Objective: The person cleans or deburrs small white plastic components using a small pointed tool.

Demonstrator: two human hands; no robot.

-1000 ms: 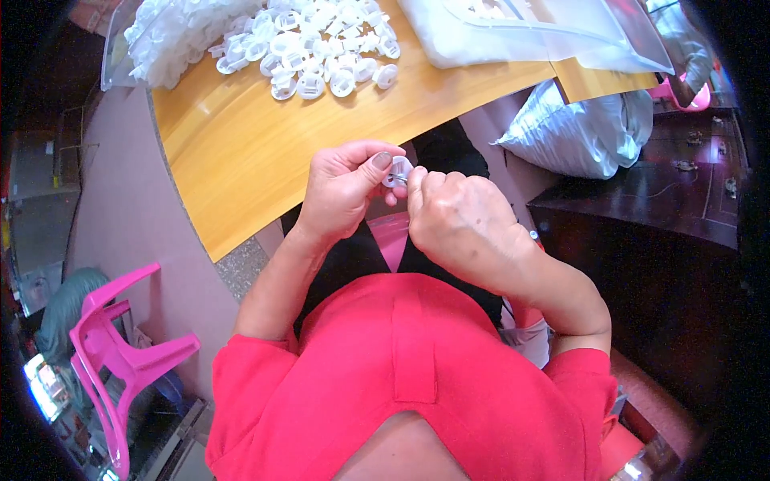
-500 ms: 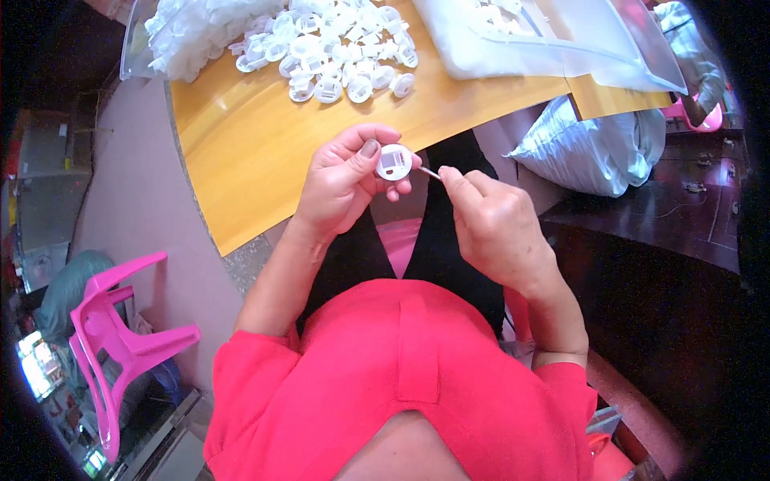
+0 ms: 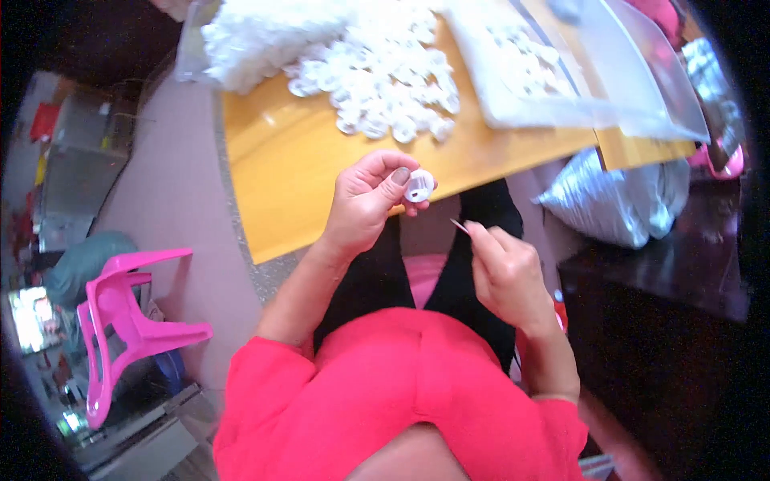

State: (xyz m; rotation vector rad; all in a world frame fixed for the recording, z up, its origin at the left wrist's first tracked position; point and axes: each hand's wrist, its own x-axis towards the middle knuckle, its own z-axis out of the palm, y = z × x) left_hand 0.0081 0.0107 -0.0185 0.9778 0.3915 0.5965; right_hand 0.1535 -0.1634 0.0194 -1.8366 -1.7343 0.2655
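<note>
Between the thumb and fingers of my left hand (image 3: 367,199) is a round white plastic part (image 3: 419,186) with a rectangular opening and a small dark slot. It is held over my lap, just off the table's near edge. My right hand (image 3: 504,264) is closed around a thin metal tool (image 3: 459,226), whose slim tip points up and left toward the part without touching it. My fingers hide the rest of the tool, so its exact kind does not show. A heap of similar white plastic parts (image 3: 389,88) lies on the yellow wooden table (image 3: 301,172) beyond my hands.
A clear bag of white pieces (image 3: 265,40) sits at the far left of the table. At the far right is a translucent plastic bin (image 3: 593,112) holding more parts. Grey sacks (image 3: 618,196) stand right of the table, and a pink plastic chair (image 3: 132,321) is at left.
The tool tip has drawn away from the part, my right hand moving right and down. The whole view has shifted, so the table and chair appear further right.
</note>
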